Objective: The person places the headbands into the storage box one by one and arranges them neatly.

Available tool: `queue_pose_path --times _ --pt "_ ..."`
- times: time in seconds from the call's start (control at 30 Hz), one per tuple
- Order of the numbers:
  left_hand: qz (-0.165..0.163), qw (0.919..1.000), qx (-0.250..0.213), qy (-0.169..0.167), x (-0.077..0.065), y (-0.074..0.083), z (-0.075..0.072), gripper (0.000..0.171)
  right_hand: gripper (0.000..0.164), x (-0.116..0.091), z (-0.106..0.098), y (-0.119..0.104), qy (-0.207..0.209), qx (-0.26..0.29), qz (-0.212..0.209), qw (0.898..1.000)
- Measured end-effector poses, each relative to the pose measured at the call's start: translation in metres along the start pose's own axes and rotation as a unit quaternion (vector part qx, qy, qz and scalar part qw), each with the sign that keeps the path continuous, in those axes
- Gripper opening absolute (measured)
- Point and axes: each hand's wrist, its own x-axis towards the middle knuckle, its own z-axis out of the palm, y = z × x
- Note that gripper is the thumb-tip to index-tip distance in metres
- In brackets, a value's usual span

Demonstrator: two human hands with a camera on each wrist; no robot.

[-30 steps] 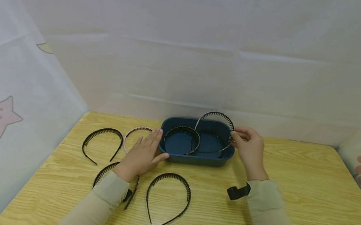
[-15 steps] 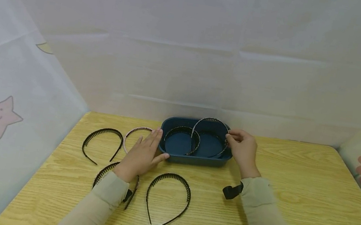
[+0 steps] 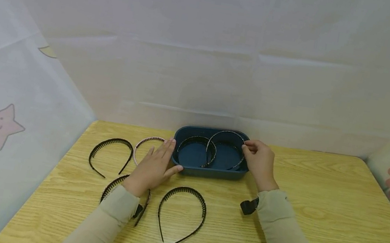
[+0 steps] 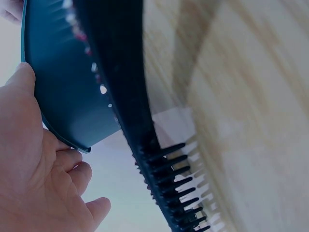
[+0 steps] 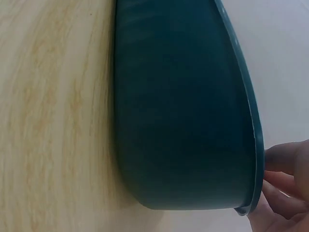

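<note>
A dark blue oblong bin (image 3: 209,174) stands near the back of the table. My right hand (image 3: 261,162) is at its right end, pinching a thin, speckled toothed headband (image 3: 229,132) between thumb and fingers. Most of that headband sits below the rim, tilted upright. Another dark headband (image 3: 198,138) leans inside the left half, overlapped by the held one. With fingers extended, my left hand (image 3: 154,166) rests against the bin's left end, thumb by the front rim. The right wrist view shows the fingers (image 5: 285,159) at the rim; the bin wall hides what they hold.
Left of the bin lie a black headband (image 3: 114,139) and a pink one (image 3: 151,137), partly behind my left hand. A beaded black headband (image 4: 116,63) lies under my left wrist. Another black headband (image 3: 186,188) lies in front of the bin. A white sheet (image 3: 202,75) hangs behind.
My right hand has moved slightly left and lowered the headband deeper into the bin. The bin's right end has shifted a little left. My left hand has stayed still.
</note>
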Motion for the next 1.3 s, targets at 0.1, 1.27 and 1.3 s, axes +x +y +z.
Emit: queue_pose_path --times 0.1,1.27,1.3 --pt "0.0 1.0 0.0 0.0 0.0 0.0 0.0 0.089 0.02 -0.001 0.0 0.0 -0.001 -0.008 -0.008 1.0" --pt "0.0 1.0 -0.003 -0.001 0.0 0.002 -0.003 0.089 0.015 -0.05 -0.023 -0.04 -0.2 0.082 -0.04 0.976" --pt "0.001 1.0 -0.004 0.001 0.0 0.002 -0.003 0.089 0.015 -0.052 -0.022 -0.04 -0.212 0.079 -0.043 0.973"
